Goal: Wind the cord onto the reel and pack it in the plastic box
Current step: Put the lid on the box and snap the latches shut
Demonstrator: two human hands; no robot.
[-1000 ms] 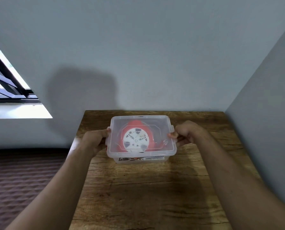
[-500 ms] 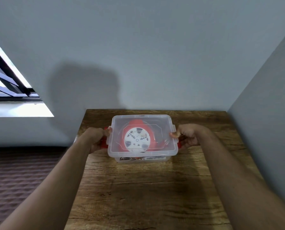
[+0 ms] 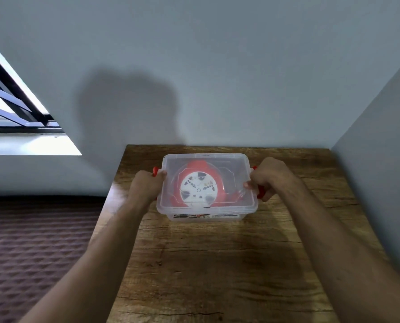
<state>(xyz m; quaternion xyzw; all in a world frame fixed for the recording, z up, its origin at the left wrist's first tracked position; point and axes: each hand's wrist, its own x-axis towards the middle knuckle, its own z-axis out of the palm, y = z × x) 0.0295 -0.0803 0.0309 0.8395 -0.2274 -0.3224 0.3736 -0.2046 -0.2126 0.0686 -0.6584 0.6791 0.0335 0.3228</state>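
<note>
Head view. A clear plastic box point(image 3: 207, 187) stands on a wooden table point(image 3: 217, 264), near the table's far edge, which meets a pale wall point(image 3: 217, 66). The translucent lid point(image 3: 237, 164) lies on top of the box. Through the lid a red reel point(image 3: 200, 185) shows, lying flat inside the box, its white round face point(image 3: 199, 188) turned upward. Small dark and coloured markings sit on that white face; they are too blurred to read. A printed label strip point(image 3: 205, 216) runs along the near wall of the box below the lid rim; its writing cannot be read, and no brand can be made out.

The left hand point(image 3: 147, 185) is curled at the left end of the box, fingers closed on the red latch point(image 3: 156, 170) there, thumb against the lid edge. The right hand point(image 3: 267, 177) is curled at the right end, fingers closed on the red latch point(image 3: 260, 192) on that side, with the thumb tip pressing on the lid rim. Both forearms reach in from the near corners of the view.

A window point(image 3: 15, 106) with dark bars shows at the left, and beside the table lies a dark patterned floor point(image 3: 36, 241). A second wall point(image 3: 380, 159) borders the table on the right.
</note>
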